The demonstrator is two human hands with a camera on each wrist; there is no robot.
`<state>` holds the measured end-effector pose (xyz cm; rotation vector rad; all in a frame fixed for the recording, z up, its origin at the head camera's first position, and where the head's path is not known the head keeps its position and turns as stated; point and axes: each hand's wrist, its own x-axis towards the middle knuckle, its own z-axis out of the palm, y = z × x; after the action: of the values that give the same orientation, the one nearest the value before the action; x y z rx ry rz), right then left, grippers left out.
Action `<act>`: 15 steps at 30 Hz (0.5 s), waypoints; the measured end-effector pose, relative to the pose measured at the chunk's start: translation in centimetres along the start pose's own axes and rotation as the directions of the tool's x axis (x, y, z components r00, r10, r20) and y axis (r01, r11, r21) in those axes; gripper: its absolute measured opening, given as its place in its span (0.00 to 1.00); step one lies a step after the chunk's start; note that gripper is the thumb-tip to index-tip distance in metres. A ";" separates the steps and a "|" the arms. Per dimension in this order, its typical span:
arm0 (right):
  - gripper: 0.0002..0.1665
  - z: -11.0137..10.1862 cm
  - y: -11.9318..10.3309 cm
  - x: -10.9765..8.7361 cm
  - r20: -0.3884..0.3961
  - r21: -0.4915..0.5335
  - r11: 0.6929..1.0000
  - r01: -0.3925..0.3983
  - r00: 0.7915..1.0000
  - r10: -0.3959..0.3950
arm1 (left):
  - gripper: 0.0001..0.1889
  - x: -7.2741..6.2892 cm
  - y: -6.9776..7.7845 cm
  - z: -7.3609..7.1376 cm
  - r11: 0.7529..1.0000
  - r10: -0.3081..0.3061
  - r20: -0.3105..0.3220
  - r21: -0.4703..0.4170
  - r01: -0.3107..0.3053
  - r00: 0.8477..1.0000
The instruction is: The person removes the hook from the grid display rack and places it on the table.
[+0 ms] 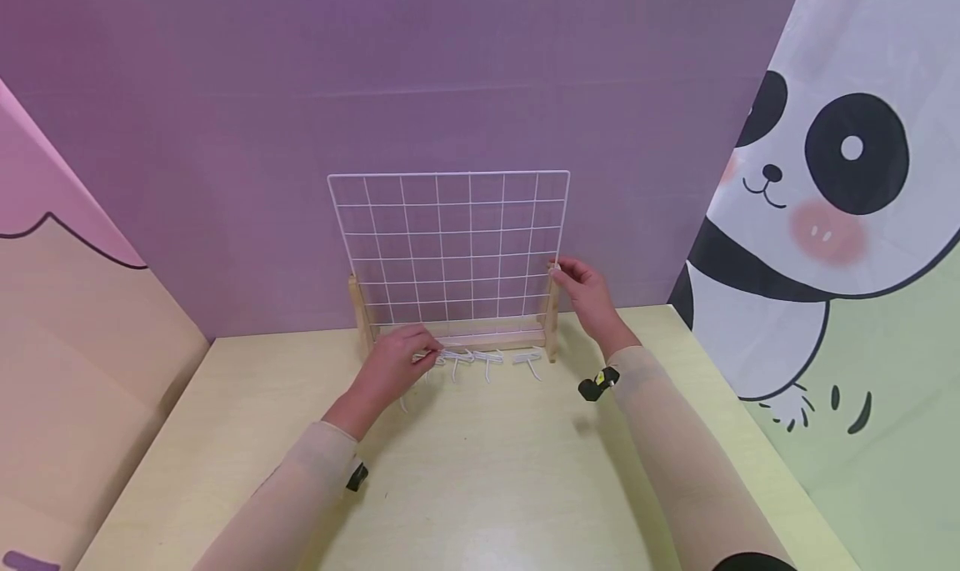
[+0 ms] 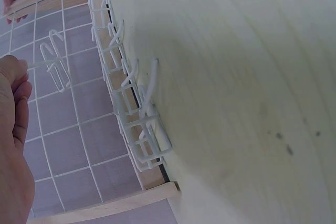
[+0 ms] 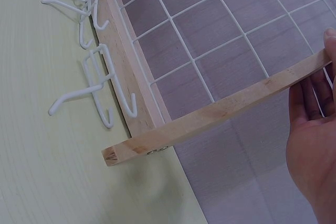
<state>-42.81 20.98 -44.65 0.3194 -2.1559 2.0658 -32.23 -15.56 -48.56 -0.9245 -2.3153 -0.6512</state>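
Note:
A white wire grid panel (image 1: 450,172) stands upright in a wooden stand (image 1: 552,325) at the back of the table. My left hand (image 1: 393,361) is in front of the grid's lower left part. In the left wrist view its thumb and fingertips pinch the prong of a white wire hook (image 2: 56,66), which is in front of the grid; whether it touches the wires I cannot tell. My right hand (image 1: 592,300) holds the upper end of the stand's right post (image 3: 226,107), thumb on one side and fingers behind.
Several white wire hooks (image 1: 489,358) lie in a row along the stand's base, one (image 3: 98,85) near the right post. A pale wooden table (image 1: 480,471) spreads in front. Behind hangs a purple backdrop (image 1: 450,71), with a panda print (image 1: 765,279) on the right.

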 end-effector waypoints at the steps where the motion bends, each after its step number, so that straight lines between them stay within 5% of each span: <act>1: 0.24 0.0 0.0 0.0 -0.001 0.003 1.000 -0.001 1.000 0.001 | 0.08 0.0 0.0 0.1 1.000 -0.012 0.009 0.005 0.012 1.000; 15: 0.23 0.1 0.0 0.1 0.004 0.010 1.000 0.018 1.000 -0.018 | 0.06 -0.4 0.1 0.8 0.991 -0.133 0.172 0.018 0.132 0.976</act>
<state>-42.89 20.93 -44.66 0.3430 -2.1382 2.0686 -32.14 -15.20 -49.34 -0.8583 -2.5492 -0.6391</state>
